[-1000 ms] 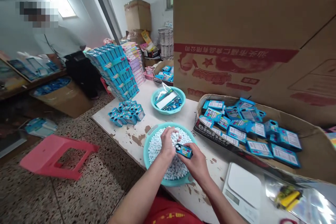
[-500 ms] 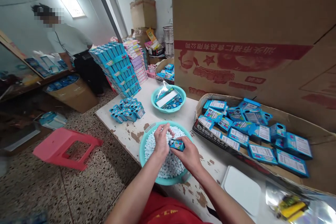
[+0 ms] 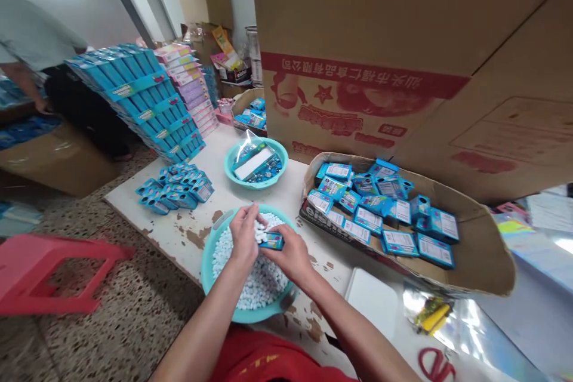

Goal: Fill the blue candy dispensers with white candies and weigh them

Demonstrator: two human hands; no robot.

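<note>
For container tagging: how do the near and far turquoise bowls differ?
The near bowl looks larger than the far bowl, though also closer. The near bowl holds many small white pieces; the far bowl, a clear packet. The left hand and right hand are over the near bowl, neither over the far bowl. Both are turquoise and stand on the same table.

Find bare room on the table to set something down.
Bare table shows between the box cluster and small bowl, between that bowl and the tray, and between right hand, tray and scale. The tray's right end is bare too. Crowded: the tray's left part, full of boxes, and the big bowl, under right hand and left hand.
</note>
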